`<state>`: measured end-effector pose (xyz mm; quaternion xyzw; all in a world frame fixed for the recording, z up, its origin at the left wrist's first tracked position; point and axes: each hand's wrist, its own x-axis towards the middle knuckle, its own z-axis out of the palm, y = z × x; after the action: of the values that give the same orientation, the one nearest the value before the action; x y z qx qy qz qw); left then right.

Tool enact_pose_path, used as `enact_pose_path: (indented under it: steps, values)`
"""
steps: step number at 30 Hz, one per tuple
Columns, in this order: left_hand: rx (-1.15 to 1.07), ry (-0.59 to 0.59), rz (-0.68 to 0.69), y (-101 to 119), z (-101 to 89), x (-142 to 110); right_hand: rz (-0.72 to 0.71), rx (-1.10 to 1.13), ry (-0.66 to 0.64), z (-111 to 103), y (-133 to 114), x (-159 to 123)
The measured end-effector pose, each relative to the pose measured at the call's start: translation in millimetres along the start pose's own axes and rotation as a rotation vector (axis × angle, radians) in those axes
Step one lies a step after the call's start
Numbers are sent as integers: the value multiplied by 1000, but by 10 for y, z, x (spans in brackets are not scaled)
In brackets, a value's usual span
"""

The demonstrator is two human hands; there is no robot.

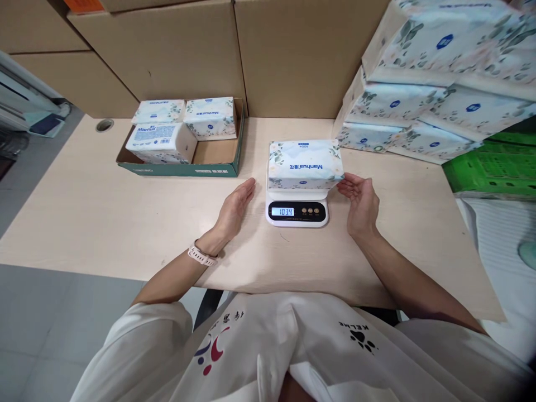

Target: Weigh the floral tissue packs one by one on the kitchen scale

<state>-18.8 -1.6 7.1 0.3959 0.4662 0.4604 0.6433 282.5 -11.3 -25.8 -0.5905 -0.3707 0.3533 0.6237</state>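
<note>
A white tissue pack (305,164) with a leaf print lies on a small white kitchen scale (297,211); the lit display reads 1034. My left hand (235,207) rests edge-down on the table, a short way left of the scale, fingers straight and together, holding nothing. My right hand (359,200) is just right of the pack, fingers open, its fingertips at or almost touching the pack's right end. A pale watch strap sits on my left wrist.
A shallow green cardboard tray (218,167) at the back left holds three tissue packs (161,140). A tall stack of tissue packs (431,84) fills the back right. Brown cartons (188,50) line the wall behind the beige table (104,212). A green crate (494,167) sits at the right.
</note>
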Motion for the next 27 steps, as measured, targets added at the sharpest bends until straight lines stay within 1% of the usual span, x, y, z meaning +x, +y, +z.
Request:
enact_pose_path:
  steps: [10,27]
  values:
    - [5,4,-7,-3,-2,6,-9,22,-2,-3,4,-10]
    - [1,4,5,0,-1,6,-18,-16,-18,-16,7,-18]
